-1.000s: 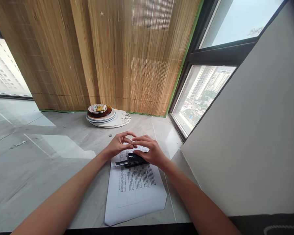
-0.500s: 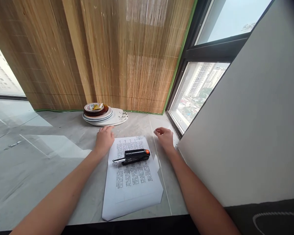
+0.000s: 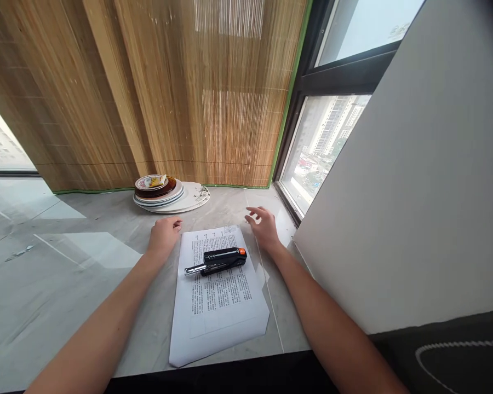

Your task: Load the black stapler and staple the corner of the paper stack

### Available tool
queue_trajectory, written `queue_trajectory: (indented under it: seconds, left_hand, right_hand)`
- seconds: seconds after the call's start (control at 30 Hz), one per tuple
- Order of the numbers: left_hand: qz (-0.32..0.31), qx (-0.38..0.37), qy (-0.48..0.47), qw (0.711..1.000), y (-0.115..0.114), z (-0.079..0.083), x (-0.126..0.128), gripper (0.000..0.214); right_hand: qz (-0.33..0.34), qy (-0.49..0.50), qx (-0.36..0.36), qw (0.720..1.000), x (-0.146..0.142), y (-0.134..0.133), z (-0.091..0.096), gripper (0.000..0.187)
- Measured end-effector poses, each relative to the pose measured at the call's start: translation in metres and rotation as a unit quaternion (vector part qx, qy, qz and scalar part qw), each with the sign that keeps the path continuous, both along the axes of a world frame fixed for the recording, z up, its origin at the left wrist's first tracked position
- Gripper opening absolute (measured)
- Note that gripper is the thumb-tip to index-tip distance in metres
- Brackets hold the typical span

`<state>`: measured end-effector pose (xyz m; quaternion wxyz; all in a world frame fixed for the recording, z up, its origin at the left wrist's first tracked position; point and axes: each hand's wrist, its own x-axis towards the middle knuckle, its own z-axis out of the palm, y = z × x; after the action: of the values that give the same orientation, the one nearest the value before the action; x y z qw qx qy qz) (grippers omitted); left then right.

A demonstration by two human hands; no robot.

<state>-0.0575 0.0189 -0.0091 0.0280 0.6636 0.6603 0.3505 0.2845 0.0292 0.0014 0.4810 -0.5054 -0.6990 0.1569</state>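
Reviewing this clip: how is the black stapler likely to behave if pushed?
The black stapler looks like hard, glossy plastic and metal, so it probably stays stiff. Its long, blocky shape suggests it would slide rather than roll. Since it lies on the printed paper, a push might drag the paper along.

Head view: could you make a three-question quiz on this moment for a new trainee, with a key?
1. Multiple choice: what lies directly under the black stapler? A) a bamboo blind; B) printed paper; C) a cloth.
2. True or false: the right hand is apart from the black stapler.
3. Short answer: which hand is nearer the plate stack?

Key: 1 B; 2 true; 3 the left hand.
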Motion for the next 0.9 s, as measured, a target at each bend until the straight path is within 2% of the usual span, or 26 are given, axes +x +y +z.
queue_trajectory:
  seconds: [0.07, 0.13, 0.17, 0.23, 0.3, 0.37, 0.47, 0.57, 0.67, 0.9]
  left_hand:
    - [-0.008, -0.001, -0.011, 1.000, 0.000, 0.003, 0.001, 0.023]
    - [-0.028, 0.007, -0.028, 0.999, -0.001, 0.006, 0.004, 0.020]
    - [-0.041, 0.014, -0.045, 0.998, -0.001, 0.008, 0.007, 0.018]
    - [-0.068, 0.017, -0.116, 0.991, -0.003, 0.010, 0.015, 0.018]
    - [-0.092, -0.004, -0.225, 0.970, -0.006, 0.011, 0.024, 0.026]
    - [-0.104, -0.035, -0.338, 0.935, -0.008, 0.012, 0.034, 0.040]
    - [-0.113, -0.071, -0.452, 0.882, -0.011, 0.013, 0.044, 0.055]
    - [-0.132, -0.089, -0.506, 0.848, -0.012, 0.014, 0.048, 0.058]
    - [-0.164, -0.098, -0.501, 0.844, -0.014, 0.015, 0.049, 0.055]
    - [-0.246, -0.089, -0.424, 0.867, -0.017, 0.019, 0.052, 0.052]
  right_hand:
    - [0.141, 0.009, 0.031, 0.989, -0.012, -0.018, 0.014, 0.024]
    - [0.285, -0.047, 0.032, 0.957, -0.023, -0.037, 0.024, 0.027]
    - [0.328, -0.087, 0.025, 0.940, -0.027, -0.045, 0.027, 0.035]
    - [0.365, -0.161, 0.011, 0.917, -0.033, -0.057, 0.028, 0.049]
    - [0.363, -0.200, 0.001, 0.910, -0.036, -0.062, 0.025, 0.042]
    - [0.342, -0.199, 0.008, 0.918, -0.037, -0.061, 0.022, 0.028]
    - [0.263, -0.157, 0.043, 0.951, -0.037, -0.055, 0.018, 0.026]
    - [0.177, -0.144, 0.064, 0.971, -0.034, -0.048, 0.015, 0.026]
    - [0.141, -0.151, 0.060, 0.977, -0.033, -0.043, 0.008, 0.026]
    - [0.123, -0.140, 0.040, 0.982, -0.038, -0.032, -0.003, 0.029]
